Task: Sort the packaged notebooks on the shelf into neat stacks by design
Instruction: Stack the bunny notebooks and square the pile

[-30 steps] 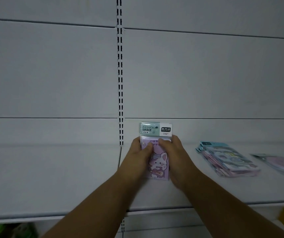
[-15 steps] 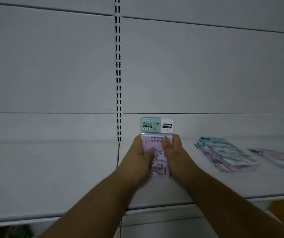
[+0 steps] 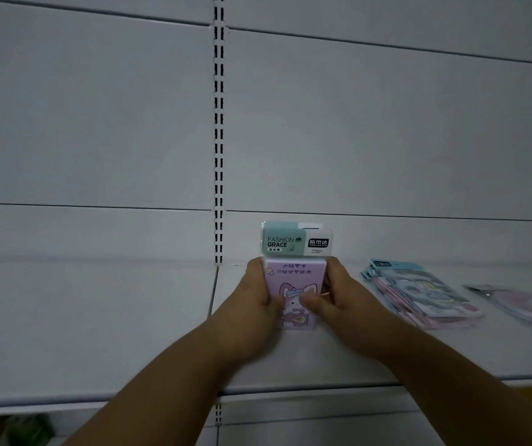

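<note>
1. The purple stack lies flat on the shelf, just right of the slotted post. Its long axis runs front to back, with the mint header card pointing at the back wall.
2. The left hand and right hand clamp the stack's two long sides, thumbs pressing on the top cover.
3. Since half a second ago, both thumbs have slid from the cover's top edge down toward the rabbit drawing, uncovering the printed title.
4. Count: one held stack; one loose, fanned blue pile well right of the post; one single pink packet farther right, apart from that pile.
</note>
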Available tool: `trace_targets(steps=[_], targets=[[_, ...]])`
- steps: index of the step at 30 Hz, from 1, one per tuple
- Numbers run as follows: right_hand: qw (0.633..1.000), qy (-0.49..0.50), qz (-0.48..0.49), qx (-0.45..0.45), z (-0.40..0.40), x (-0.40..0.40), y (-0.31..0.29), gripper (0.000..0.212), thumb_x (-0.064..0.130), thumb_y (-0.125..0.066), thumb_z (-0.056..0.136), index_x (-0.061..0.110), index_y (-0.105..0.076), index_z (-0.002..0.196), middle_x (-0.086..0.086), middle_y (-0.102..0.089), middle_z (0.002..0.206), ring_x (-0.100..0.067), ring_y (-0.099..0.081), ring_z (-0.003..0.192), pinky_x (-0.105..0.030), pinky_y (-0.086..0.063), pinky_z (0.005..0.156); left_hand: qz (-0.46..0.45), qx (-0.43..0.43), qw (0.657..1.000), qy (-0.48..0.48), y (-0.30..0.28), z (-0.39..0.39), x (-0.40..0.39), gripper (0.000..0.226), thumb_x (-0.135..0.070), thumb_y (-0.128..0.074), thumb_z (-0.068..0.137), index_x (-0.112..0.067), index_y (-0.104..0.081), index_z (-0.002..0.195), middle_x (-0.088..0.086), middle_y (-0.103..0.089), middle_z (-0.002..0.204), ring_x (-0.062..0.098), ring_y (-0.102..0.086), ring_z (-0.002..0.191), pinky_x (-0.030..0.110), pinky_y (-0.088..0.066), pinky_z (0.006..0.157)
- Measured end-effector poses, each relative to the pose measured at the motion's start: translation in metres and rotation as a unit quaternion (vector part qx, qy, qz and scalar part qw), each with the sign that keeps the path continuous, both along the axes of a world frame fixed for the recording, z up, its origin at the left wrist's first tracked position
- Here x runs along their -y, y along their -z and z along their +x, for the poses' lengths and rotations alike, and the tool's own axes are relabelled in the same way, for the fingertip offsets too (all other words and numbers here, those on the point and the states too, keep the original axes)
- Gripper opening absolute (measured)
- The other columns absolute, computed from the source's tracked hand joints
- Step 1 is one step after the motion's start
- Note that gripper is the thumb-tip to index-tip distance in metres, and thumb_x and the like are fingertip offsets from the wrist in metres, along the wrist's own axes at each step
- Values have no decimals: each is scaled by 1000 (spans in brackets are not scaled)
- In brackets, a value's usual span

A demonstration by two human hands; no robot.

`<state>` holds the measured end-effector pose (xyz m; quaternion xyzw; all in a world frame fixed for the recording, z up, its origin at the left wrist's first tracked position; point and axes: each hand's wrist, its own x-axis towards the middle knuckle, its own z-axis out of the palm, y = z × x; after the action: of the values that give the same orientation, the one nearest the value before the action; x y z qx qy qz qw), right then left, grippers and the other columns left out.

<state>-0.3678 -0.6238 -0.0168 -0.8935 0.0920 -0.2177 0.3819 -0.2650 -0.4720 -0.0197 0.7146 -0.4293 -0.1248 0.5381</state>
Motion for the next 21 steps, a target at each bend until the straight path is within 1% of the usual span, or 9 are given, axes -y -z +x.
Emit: trace_targets(steps=[4, 6, 9, 11, 13, 15, 17, 19, 21], targets=[[999, 5, -4, -37, -3, 1, 5, 34, 28, -60, 93, 34, -41, 121, 16, -63, 112, 0, -63, 101, -16, -53, 83, 85, 65, 994, -4, -1, 1, -6, 44, -7, -50, 93, -28, -46, 131, -10, -59, 124, 7, -58, 114, 24, -49, 95], [999, 10, 4, -39, -1, 2, 2, 32, 27, -62, 92, 32, -45, 119, 17, -63, 110, 1, -64, 99, -14, -53, 80, 120, 84, 989, -23, -6, 2, -7, 41, -8, -51, 91, -25, -50, 128, -9, -60, 124, 10, -58, 112, 24, -48, 90], [997, 17, 51, -46, 5, 8, -2, 29, 25, -63, 91, 27, -52, 117, 12, -67, 113, -2, -66, 98, -21, -56, 85, 173, 112, 977, -45, -16, 8, -6, 36, -12, -56, 91, -19, -52, 127, -3, -63, 124, 14, -60, 107, 25, -46, 85], [992, 18, 118, -50, 11, 9, -5, 27, 23, -64, 91, 19, -59, 117, 4, -71, 113, -9, -71, 96, -30, -58, 87, 185, 63, 980, -47, -23, 14, -6, 34, -15, -61, 92, -20, -53, 124, -3, -67, 116, 15, -63, 99, 27, -49, 82], [980, 14, 188, -68, 15, 9, -10, 22, 23, -63, 92, 13, -64, 112, -2, -76, 101, -14, -74, 87, -35, -60, 83, 182, -16, 982, -44, -26, 17, -8, 34, -17, -65, 91, -23, -52, 122, -2, -70, 105, 15, -67, 90, 28, -53, 76], [971, 27, 216, -96, 18, 7, -14, 19, 26, -61, 93, 10, -68, 100, -1, -77, 83, -9, -73, 70, -27, -60, 68, 164, -71, 983, -51, -25, 20, -8, 33, -18, -68, 89, -20, -56, 119, 4, -73, 99, 22, -70, 88, 36, -57, 80], [973, 73, 179, -124, 22, 6, -16, 24, 33, -62, 92, 11, -71, 86, 4, -74, 70, -4, -65, 53, -19, -49, 53, 165, -63, 982, -65, -23, 21, -6, 23, -19, -65, 88, -16, -63, 111, 6, -74, 98, 24, -71, 89, 38, -57, 85], [975, 118, 116, -145, 27, 8, -14, 33, 40, -61, 90, 13, -70, 75, 2, -70, 67, -7, -58, 52, -20, -40, 53, 206, -6, 975, -84, -21, 22, -2, 21, -26, -60, 91, -14, -68, 105, 4, -72, 101, 21, -68, 90, 33, -55, 81], [974, 139, 38, -175, 34, 10, -10, 39, 46, -58, 87, 14, -63, 67, -1, -62, 65, -11, -52, 54, -24, -39, 54, 257, 48, 961, -91, -19, 20, 2, 30, -33, -53, 94, -11, -69, 105, 5, -68, 104, 19, -62, 92, 29, -49, 78]])
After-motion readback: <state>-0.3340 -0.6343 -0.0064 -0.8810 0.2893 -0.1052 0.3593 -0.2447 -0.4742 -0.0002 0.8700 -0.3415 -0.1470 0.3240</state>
